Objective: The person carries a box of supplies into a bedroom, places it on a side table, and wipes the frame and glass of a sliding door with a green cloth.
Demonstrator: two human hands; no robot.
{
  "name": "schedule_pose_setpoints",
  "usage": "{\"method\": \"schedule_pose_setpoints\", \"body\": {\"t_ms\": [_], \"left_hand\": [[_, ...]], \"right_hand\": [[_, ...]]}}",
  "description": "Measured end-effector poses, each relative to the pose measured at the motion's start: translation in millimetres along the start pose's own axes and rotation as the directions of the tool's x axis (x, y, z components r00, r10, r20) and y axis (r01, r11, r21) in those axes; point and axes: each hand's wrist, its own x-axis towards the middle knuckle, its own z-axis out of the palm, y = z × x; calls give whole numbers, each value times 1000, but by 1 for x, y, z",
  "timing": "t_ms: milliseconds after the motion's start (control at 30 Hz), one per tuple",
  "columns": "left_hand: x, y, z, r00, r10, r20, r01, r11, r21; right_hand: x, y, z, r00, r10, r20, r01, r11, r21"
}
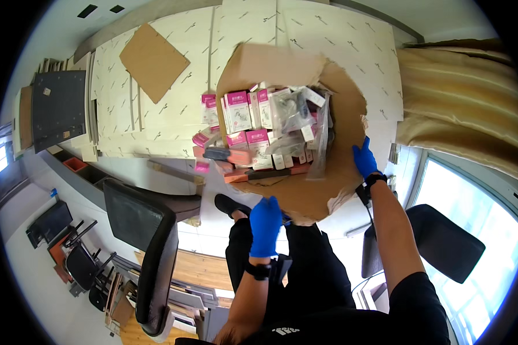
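A brown cardboard box [342, 184] with ragged edges lies open in front of me at the table's near side. Inside are several small pink-and-white cartons [237, 112], clear plastic bags [290, 110] with small items, and a long clear plastic strip [321, 144]. My left hand [266, 225], in a blue glove, is closed at the box's near edge; its fingertips are partly hidden. At the right edge my right hand [365, 158], also gloved in blue, grips the cardboard. Orange-and-dark objects [236, 155] lie along the box's near left side, their kind unclear.
White patterned boards [339, 34] cover the table, with a flat cardboard piece [154, 62] at the far left. More pink-and-white cartons [209, 106] lie left of the box. A black chair [149, 230] stands near left, another dark seat [443, 241] near right. Gold fabric [460, 109] hangs far right.
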Motion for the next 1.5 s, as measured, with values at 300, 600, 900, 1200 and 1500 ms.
{"method": "schedule_pose_setpoints", "body": {"t_ms": [300,600,900,1200,1500], "left_hand": [[-27,128,39,985,97,145,-51,954,-296],[-22,98,25,998,-64,17,58,726,-685],[-31,97,25,972,193,-136,-205,976,-76],[-36,98,37,914,356,-194,-326,930,167],[-20,80,17,607,781,-145,-530,534,659]], "right_hand": [[33,36,-84,905,-37,425,144,964,-224],[-105,55,-73,725,182,664,-685,292,667],[-208,-136,-127,781,-580,230,561,814,149],[-213,-161,-88,778,-629,-8,623,769,142],[-179,-119,-76,829,-529,-183,520,849,-97]]}}
